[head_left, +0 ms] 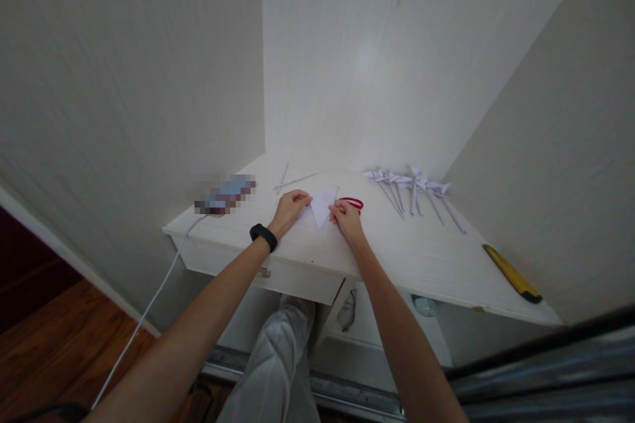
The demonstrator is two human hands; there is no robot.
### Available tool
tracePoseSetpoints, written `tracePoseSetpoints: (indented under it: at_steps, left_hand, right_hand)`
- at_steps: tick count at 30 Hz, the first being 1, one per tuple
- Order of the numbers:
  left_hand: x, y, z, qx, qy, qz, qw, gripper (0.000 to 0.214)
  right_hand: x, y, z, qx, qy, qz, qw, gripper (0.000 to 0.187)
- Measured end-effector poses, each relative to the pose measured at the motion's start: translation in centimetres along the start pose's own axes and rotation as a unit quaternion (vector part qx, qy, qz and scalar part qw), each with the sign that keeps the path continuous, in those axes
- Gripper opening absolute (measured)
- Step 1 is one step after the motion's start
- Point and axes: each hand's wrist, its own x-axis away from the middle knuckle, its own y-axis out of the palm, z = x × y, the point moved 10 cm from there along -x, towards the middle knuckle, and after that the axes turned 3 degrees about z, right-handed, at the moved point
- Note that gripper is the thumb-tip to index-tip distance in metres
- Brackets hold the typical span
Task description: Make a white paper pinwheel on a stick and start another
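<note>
A small triangle of folded white paper is between my two hands, low over the white desk, with one point toward me. My left hand pinches its left corner between thumb and fingertips. On the other side, my right hand grips the right edge with bent fingers. Red-handled scissors lie just behind my right hand, which hides most of them. Thin rolled paper sticks lie on the desk beyond my left hand.
Several folded paper pinwheel shapes on sticks lie at the back right. A yellow and black cutter rests near the right edge. At left is a blurred phone-like object with a white cable. Walls enclose the desk.
</note>
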Motion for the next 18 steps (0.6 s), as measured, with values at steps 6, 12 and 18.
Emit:
tracePoseSetpoints:
  at_steps: [6, 12, 18]
  left_hand:
    - [0.09, 0.24, -0.2, 0.009, -0.008, -0.011, 1.0, 0.021]
    - [-0.2, -0.37, -0.34, 0.033, 0.005, 0.019, 0.999, 0.022]
    - [-0.17, -0.29, -0.43, 0.05, -0.004, 0.017, 0.999, 0.022]
  right_hand:
    - [-0.01, -0.09, 0.15, -0.015, 0.005, 0.009, 1.0, 0.019]
    - [0.1, 0.41, 0.06, -0.032, 0.013, -0.009, 0.999, 0.019]
    - [0.2, 0.5, 0.13, -0.026, 0.023, -0.014, 0.999, 0.019]
